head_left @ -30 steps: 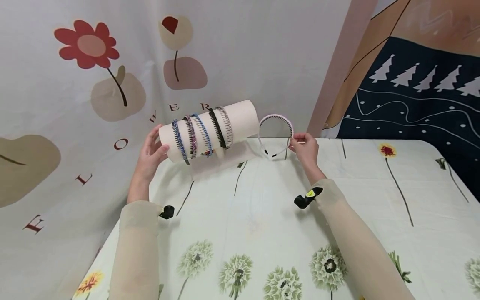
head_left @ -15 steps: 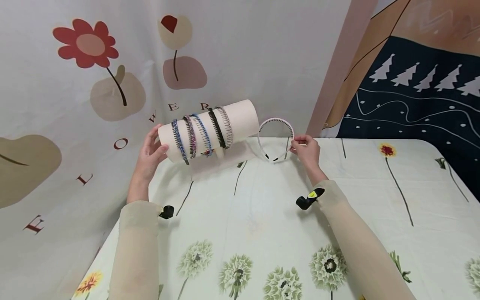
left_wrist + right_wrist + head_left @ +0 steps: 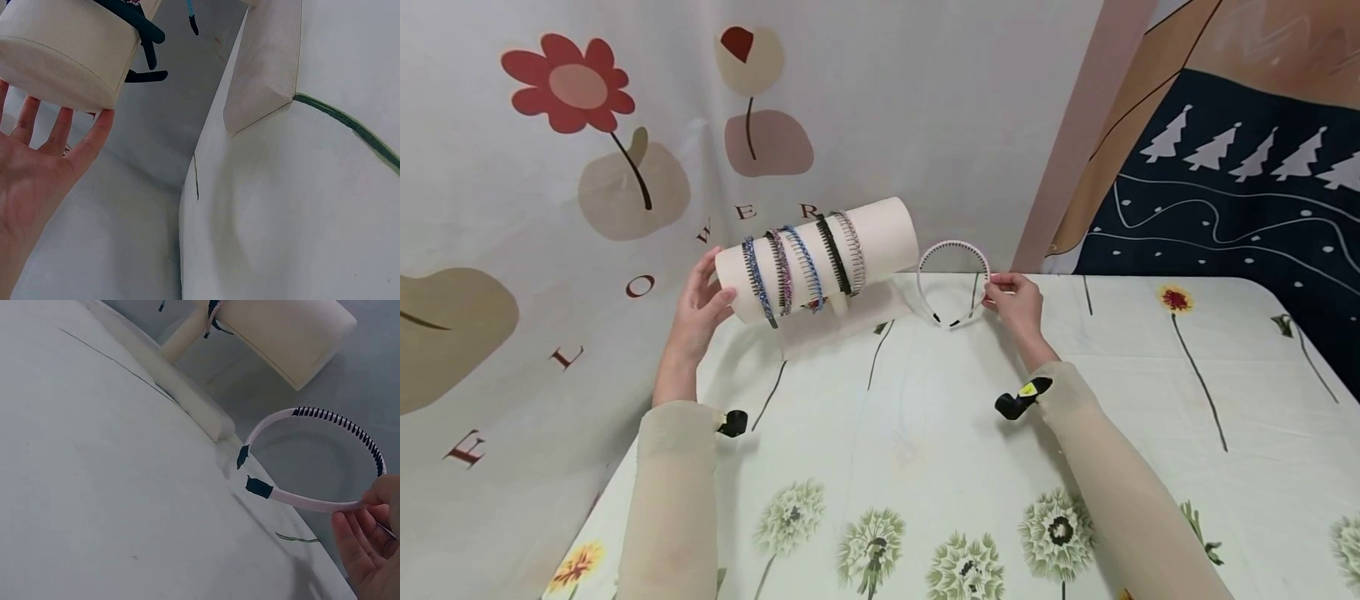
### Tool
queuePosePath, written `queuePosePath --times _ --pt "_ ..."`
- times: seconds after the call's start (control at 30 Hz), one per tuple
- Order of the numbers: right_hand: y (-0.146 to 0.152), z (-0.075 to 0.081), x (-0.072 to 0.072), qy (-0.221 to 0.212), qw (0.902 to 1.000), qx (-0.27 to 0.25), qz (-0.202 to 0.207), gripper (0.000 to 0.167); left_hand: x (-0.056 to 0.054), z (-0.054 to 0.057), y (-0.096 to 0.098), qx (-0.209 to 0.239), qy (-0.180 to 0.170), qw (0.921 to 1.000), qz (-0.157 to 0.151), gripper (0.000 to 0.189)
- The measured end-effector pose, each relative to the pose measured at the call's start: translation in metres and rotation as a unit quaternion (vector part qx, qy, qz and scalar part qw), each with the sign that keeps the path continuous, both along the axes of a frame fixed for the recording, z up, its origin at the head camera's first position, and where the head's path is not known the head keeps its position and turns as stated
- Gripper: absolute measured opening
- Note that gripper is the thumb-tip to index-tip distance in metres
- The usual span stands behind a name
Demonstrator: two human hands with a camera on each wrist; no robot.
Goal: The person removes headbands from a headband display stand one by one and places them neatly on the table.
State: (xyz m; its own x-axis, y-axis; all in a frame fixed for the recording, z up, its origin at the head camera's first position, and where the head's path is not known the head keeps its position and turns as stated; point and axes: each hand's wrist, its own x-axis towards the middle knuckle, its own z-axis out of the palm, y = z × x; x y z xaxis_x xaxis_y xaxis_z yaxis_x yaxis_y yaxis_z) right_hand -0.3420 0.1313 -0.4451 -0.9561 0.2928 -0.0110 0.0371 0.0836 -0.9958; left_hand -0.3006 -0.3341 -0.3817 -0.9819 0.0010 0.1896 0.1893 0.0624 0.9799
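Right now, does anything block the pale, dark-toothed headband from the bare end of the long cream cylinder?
Nothing visible does. The headband, pinched by the right hand, is beside the bare end of the cylinder; the right wrist view shows only a gap between them. Five differently coloured headbands on the cylinder sit farther left.

Pale headband (image 3: 306, 502), tips down, beside cream stand (image 3: 887, 235)

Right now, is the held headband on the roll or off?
Off: the right hand holds the headband visibly apart from the roll.
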Motion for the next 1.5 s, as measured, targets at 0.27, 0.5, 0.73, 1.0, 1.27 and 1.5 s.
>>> queuePosePath --times 0.27,0.5,0.73,1.0,1.27,1.5 --pt "0.003 -0.003 0.000 -0.008 1.0000 -0.004 0.005 0.026 0.001 0.000 0.000 0.002 0.003 1.0000 -0.003 0.067" --pt "0.004 -0.005 0.001 -0.034 0.9993 0.017 0.007 0.027 0.002 -0.001 0.000 0.008 0.017 0.9998 -0.011 0.067" --pt "0.003 -0.008 0.001 -0.047 0.9985 0.025 0.010 0.028 0.000 -0.002 0.000 0.010 0.019 0.9997 -0.011 0.065" --pt "0.004 -0.011 -0.001 -0.067 0.9969 0.040 0.011 0.030 0.001 0.000 0.001 0.002 0.010 0.9999 -0.003 0.065" --pt "0.003 -0.015 -0.001 -0.089 0.9948 0.048 0.014 0.031 0.000 0.000 0.001 0.002 0.000 1.0000 0.002 0.066" --pt "0.003 -0.015 -0.002 -0.103 0.9935 0.046 0.015 0.031 0.001 0.003 0.002 0.004 -0.007 1.0000 0.001 0.068"
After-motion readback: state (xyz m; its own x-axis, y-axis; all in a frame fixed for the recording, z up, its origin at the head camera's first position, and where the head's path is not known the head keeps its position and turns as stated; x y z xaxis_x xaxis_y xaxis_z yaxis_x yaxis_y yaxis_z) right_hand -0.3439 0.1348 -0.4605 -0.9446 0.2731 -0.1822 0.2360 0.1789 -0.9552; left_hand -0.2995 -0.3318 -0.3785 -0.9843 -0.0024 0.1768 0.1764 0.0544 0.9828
